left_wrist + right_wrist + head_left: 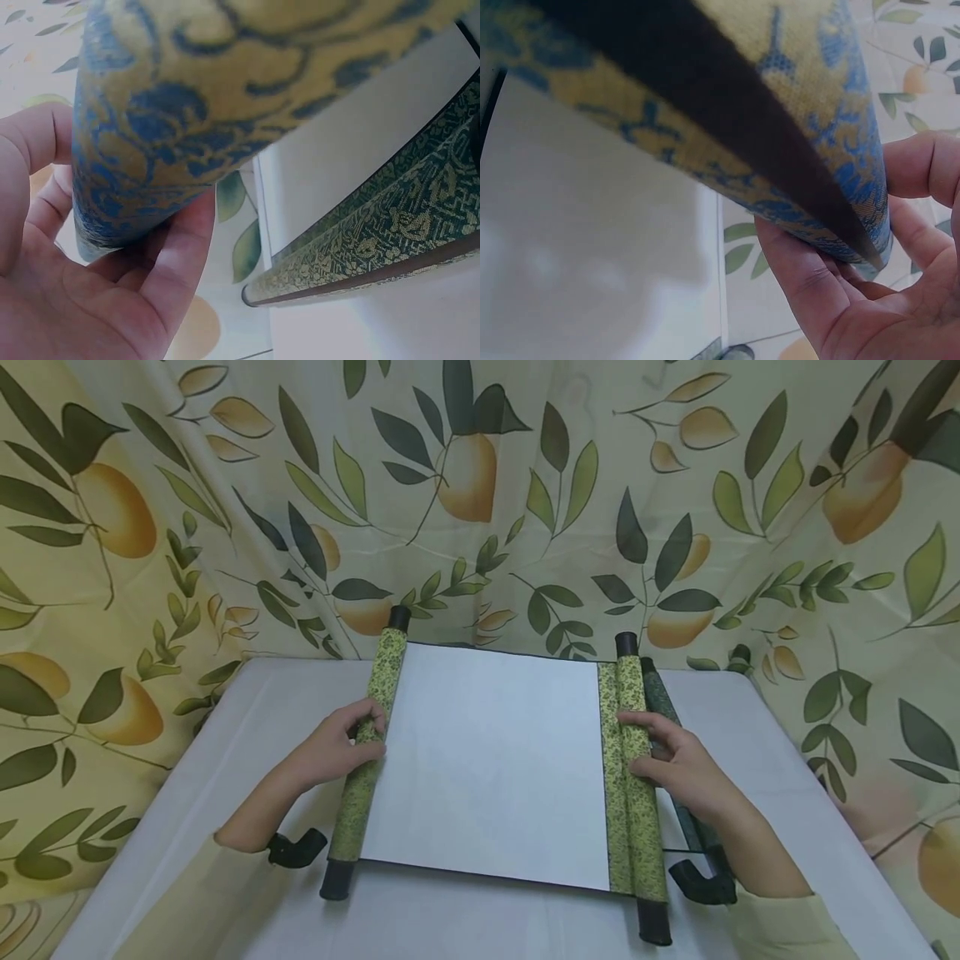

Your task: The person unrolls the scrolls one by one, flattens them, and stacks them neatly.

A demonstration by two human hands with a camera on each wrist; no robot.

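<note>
A yellow-green patterned hanging scroll [495, 768] is spread between two rolled ends with black knobs, its blank white sheet facing up. My left hand [333, 752] grips the left roller [349, 818] near its middle, thumb and fingers around it. On the other side, my right hand [693, 768] holds the right roller [647, 835] the same way. Up close, the left wrist view shows the cloth covering [172, 120] as gold with blue flowers. A dark strip [780, 142] runs along the right roller in the right wrist view.
Behind the right roller lies a dark green scroll [658, 693], partly covered; its gold-patterned roller [375, 225] shows in the left wrist view. The table [750, 735] has a white cover. A leaf-and-fruit curtain [480, 527] hangs behind and around it.
</note>
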